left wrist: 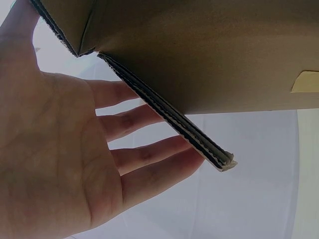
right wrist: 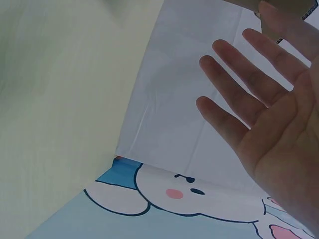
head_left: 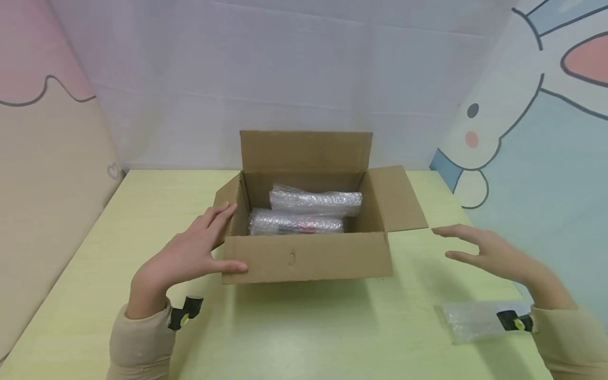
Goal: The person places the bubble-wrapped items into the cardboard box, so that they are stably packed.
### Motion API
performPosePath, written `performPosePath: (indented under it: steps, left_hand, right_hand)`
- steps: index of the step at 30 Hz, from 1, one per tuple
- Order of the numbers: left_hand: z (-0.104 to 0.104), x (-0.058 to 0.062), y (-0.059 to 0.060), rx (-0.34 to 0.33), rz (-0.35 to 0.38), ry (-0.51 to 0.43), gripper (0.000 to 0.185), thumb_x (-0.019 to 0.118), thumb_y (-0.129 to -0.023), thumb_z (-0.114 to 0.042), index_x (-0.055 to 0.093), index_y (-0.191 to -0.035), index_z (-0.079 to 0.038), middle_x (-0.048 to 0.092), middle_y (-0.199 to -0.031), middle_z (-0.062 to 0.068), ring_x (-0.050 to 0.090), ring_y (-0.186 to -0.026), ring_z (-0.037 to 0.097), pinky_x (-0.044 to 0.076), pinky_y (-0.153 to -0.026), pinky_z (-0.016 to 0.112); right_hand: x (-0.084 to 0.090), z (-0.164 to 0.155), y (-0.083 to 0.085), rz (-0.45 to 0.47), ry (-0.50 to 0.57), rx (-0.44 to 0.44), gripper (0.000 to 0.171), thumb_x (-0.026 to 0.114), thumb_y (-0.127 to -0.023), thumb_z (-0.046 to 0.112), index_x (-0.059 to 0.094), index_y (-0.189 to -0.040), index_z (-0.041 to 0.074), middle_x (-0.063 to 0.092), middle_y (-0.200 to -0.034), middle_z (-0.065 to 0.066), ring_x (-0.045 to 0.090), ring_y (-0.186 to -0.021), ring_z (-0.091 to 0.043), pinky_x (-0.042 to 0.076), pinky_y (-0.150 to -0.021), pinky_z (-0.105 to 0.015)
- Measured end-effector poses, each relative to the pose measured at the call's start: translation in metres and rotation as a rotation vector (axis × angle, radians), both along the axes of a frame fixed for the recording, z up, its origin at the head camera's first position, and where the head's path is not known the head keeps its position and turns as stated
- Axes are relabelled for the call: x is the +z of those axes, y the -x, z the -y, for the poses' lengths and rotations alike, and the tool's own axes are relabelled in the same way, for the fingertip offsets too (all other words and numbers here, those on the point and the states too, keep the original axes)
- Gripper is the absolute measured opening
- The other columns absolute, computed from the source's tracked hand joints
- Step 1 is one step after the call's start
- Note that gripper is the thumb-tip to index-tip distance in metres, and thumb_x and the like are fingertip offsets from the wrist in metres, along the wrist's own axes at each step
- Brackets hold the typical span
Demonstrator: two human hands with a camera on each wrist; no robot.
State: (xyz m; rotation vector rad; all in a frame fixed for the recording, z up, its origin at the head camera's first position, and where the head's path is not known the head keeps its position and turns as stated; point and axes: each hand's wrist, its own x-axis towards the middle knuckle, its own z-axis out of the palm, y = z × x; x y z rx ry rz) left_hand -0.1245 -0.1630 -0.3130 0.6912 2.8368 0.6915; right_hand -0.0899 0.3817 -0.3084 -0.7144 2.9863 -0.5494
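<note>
An open cardboard box (head_left: 306,258) stands on the table with its flaps spread outward. Two bundles in clear bubble wrap lie inside: a rear bundle (head_left: 315,201) and a front bundle (head_left: 296,222) with some red and dark colour showing through. My left hand (head_left: 190,253) touches the box's left corner, thumb on the front flap and extended fingers against the left flap (left wrist: 164,114). To the right of the box, my right hand (head_left: 489,253) hovers in the air, fingers apart and holding nothing. The right wrist view also shows this hand (right wrist: 279,114) spread out.
A bubble-wrapped piece (head_left: 475,319) lies on the table (head_left: 294,338) at the right, partly under my right wrist. A white cloth wall (head_left: 285,79) stands behind the box. Printed panels (head_left: 537,158) border both sides.
</note>
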Motion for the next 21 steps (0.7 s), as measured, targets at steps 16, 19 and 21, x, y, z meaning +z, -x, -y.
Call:
performPosePath:
  steps: [16, 19, 21]
  left_hand:
    - [0.001, 0.000, -0.001, 0.002, 0.014, -0.008, 0.116, 0.067, -0.073, -0.072, 0.009, -0.157, -0.019, 0.020, -0.158, 0.015, 0.040, -0.134, 0.039, 0.047, -0.088, 0.058]
    - [0.000, 0.001, -0.001, 0.000, 0.011, -0.009, 0.116, 0.067, -0.073, -0.072, 0.010, -0.157, -0.018, 0.020, -0.158, 0.014, 0.040, -0.134, 0.039, 0.047, -0.089, 0.058]
    - [0.000, 0.002, 0.000, 0.000, 0.010, -0.010, 0.116, 0.067, -0.073, -0.072, 0.010, -0.157, -0.018, 0.021, -0.158, 0.015, 0.039, -0.134, 0.039, 0.047, -0.088, 0.058]
  right_hand:
    - [-0.036, -0.030, -0.038, 0.051, -0.004, -0.056, 0.052, 0.072, -0.087, 0.022, 0.055, -0.135, 0.026, 0.060, -0.130, 0.011, 0.035, -0.118, 0.026, 0.043, -0.085, -0.010]
    - [-0.042, -0.038, -0.045, 0.046, -0.018, -0.052, 0.053, 0.074, -0.085, 0.021, 0.055, -0.135, 0.026, 0.060, -0.128, 0.013, 0.039, -0.117, 0.024, 0.046, -0.083, -0.014]
    - [-0.045, -0.044, -0.049, 0.054, -0.022, -0.046, 0.055, 0.075, -0.084, 0.021, 0.056, -0.135, 0.025, 0.058, -0.128, 0.019, 0.040, -0.116, 0.023, 0.047, -0.081, -0.015]
